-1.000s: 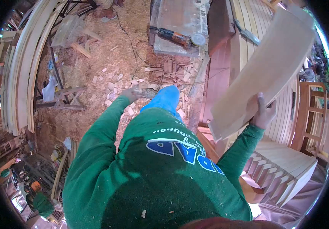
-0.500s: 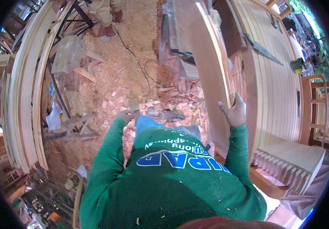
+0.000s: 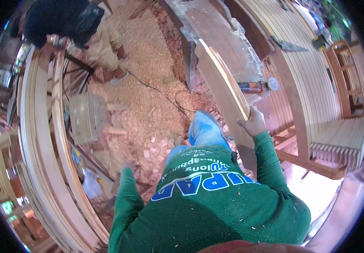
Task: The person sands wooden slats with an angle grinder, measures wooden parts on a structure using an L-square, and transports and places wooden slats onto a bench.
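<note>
The right hand has its fingers closed round the near end of a long board, gripping it on edge so that it slants up and away from the body. The board's far end lies just against the near corner of a worn table, which stretches off toward the top of the view. On the table's near right edge, just beyond the board, lies a power tool with a round disc; its black cord trails across the floor.

The left hand hangs low at the person's side, blurred; whether its fingers are open or closed cannot be told, and it shows nothing in its grip.

The floor is deep in sawdust and short offcuts. A small block-like stool stands on it to the left. Beyond that, long curved planks run down the left side. Another person bends over at the top left. To the right stands slatted wooden furniture.
</note>
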A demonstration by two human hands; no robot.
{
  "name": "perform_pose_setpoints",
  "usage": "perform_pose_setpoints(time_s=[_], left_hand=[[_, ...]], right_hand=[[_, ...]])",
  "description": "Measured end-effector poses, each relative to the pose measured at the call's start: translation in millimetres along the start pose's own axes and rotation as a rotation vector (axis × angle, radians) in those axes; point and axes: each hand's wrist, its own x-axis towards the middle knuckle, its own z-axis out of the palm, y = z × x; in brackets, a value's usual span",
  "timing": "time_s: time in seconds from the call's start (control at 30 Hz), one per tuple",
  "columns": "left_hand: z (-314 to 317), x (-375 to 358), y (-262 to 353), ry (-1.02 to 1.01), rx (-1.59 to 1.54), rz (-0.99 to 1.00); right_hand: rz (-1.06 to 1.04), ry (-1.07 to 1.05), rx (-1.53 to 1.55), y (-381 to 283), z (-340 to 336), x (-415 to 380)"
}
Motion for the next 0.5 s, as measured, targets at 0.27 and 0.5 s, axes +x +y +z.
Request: perform_pose_setpoints(time_s=[0.27,0.5], left_hand=[[-237.5,160.9,11.0,0.460,-0.920,-0.025],[-404.6,216.6,-15.1,0.383,-0.780,-0.034]], right_hand=[[0.177,0.122,-0.163,-32.2,49.6,107.7],[0.268,0.047,-0.222,-61.4,75.1,241.7]])
